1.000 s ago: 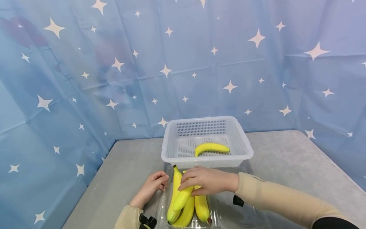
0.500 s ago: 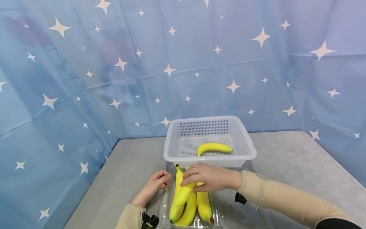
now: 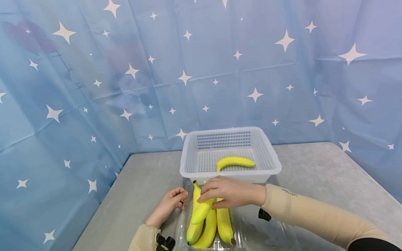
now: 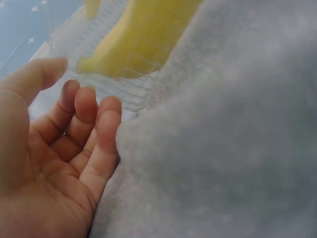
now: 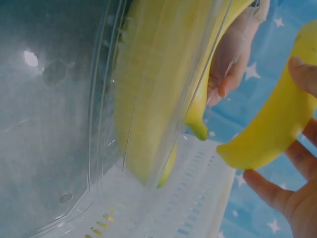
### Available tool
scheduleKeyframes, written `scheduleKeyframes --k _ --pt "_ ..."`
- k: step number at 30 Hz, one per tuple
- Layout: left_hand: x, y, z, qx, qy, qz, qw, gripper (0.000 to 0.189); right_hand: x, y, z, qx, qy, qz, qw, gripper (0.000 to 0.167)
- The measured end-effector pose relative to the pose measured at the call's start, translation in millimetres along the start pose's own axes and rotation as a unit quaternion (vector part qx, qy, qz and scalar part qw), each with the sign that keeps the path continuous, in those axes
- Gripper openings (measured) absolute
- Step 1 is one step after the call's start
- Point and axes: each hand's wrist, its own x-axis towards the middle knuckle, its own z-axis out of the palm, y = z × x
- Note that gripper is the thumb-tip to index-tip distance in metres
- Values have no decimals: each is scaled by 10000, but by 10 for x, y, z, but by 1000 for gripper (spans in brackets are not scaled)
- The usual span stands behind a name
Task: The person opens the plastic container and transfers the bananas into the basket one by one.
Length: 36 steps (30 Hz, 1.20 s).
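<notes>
My right hand (image 3: pixel 227 191) grips a yellow banana (image 3: pixel 202 211) between thumb and fingers, over the other bananas in a clear plastic tray (image 3: pixel 237 235). In the right wrist view the held banana (image 5: pixel 277 119) shows apart from the tray, with the thumb on one side and fingertips on the other. Beneath it lie several bananas (image 3: pixel 224 225) side by side, partly covered by the hand. Beside the tray's left edge, my left hand (image 3: pixel 171 204) rests with fingers loosely curled. The left wrist view shows nothing in that hand (image 4: pixel 59 148); whether its fingertips touch the tray I cannot tell.
Behind the tray stands a white plastic basket (image 3: pixel 230 175) with slotted walls, holding one banana (image 3: pixel 235 161). A clear plastic section (image 3: pixel 263 232) extends right of the tray, under the right forearm. A blue star-patterned curtain (image 3: pixel 201 62) hangs behind the grey table (image 3: pixel 150 174).
The held banana's lower end has risen slightly in my right hand. My left hand stays beside the tray. The head view has shifted a little.
</notes>
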Motion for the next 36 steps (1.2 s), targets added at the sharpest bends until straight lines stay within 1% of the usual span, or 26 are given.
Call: scheduleKeyframes --k 4,11,18,24,29,36 --pt "4 6 0 18 -22 -14 10000 23 5 -2 -13 -17 38 -2 10000 45" --pt "16 13 -5 25 31 -29 10000 24 27 18 -50 70 272 -35 9996 46" --pt "15 -12 -13 -4 41 -24 10000 24 42 23 -60 48 212 -94 9997 44" --pt "13 -14 -14 -85 7 17 10000 24 46 24 -61 177 226 -5 9996 43" --pt "6 -8 -10 -150 -15 7 9999 23 49 43 -50 122 174 -6 9998 43" --pt "4 3 -4 -100 -13 27 9999 21 62 66 -67 98 211 -31 9997 45"
